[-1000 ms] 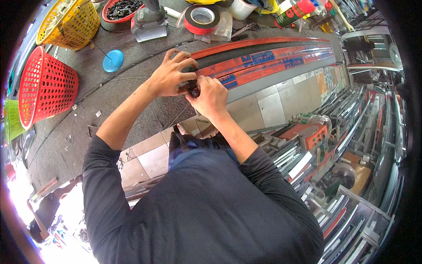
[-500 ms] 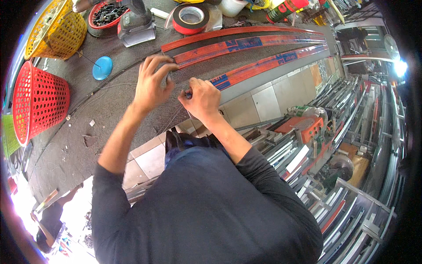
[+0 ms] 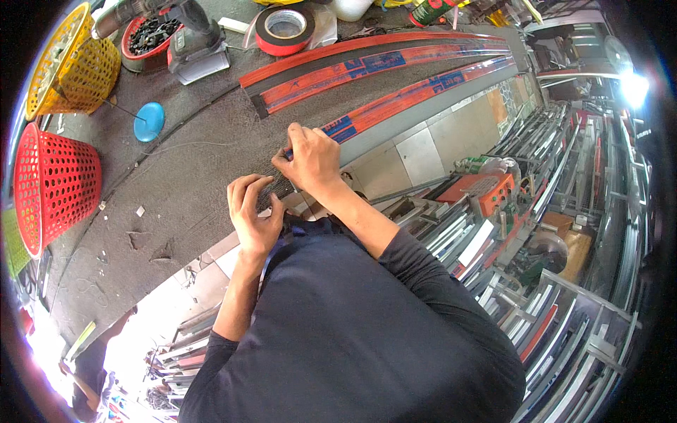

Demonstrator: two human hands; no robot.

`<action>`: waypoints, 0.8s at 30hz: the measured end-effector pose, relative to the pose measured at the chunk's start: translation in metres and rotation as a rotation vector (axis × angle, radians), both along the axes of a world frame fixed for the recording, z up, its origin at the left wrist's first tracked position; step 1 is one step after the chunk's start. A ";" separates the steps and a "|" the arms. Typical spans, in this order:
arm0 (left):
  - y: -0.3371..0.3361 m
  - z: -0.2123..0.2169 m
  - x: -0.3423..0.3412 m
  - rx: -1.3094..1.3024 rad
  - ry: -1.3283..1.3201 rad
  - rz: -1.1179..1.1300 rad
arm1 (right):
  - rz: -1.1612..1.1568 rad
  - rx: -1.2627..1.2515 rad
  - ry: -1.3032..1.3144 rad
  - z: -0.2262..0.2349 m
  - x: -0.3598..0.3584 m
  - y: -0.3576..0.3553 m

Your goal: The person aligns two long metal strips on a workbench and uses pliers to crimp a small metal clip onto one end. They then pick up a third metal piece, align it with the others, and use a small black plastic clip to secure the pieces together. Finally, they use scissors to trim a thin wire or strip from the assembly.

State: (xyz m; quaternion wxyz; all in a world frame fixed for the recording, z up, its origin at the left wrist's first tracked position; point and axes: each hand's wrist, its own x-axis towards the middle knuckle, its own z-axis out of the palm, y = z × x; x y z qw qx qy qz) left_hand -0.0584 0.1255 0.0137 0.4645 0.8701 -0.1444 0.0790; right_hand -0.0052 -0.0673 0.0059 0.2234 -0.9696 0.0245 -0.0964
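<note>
Three long, narrow profile strips with red and blue film lie on the dark workbench. My right hand (image 3: 310, 161) is closed at the near end of the closest strip (image 3: 395, 101), thumb and fingers pinched there; the very end is hidden by them. Close to my body, at the bench's near edge, my left hand (image 3: 252, 217) has its fingers curved and thumb apart, and nothing shows between them. The middle strip (image 3: 331, 77) and the far strip (image 3: 296, 65) lie beyond my hands, touching neither.
On the workbench (image 3: 190, 176) stand a red basket (image 3: 60, 183), a yellow basket (image 3: 84, 77) and a red bowl (image 3: 147, 35) of small black parts. A cordless drill (image 3: 187, 42), a tape roll (image 3: 284, 29) and a blue disc (image 3: 149, 121) lie farther back. Metal profiles (image 3: 557, 338) fill the right side.
My left hand has moved from beside the middle strip's end back toward my body. My right hand stays at the nearest strip's end. The view has shifted slightly.
</note>
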 end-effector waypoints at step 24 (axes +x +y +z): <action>0.004 -0.026 0.024 0.210 -0.025 -0.034 | -0.112 0.582 -0.306 -0.008 -0.106 -0.119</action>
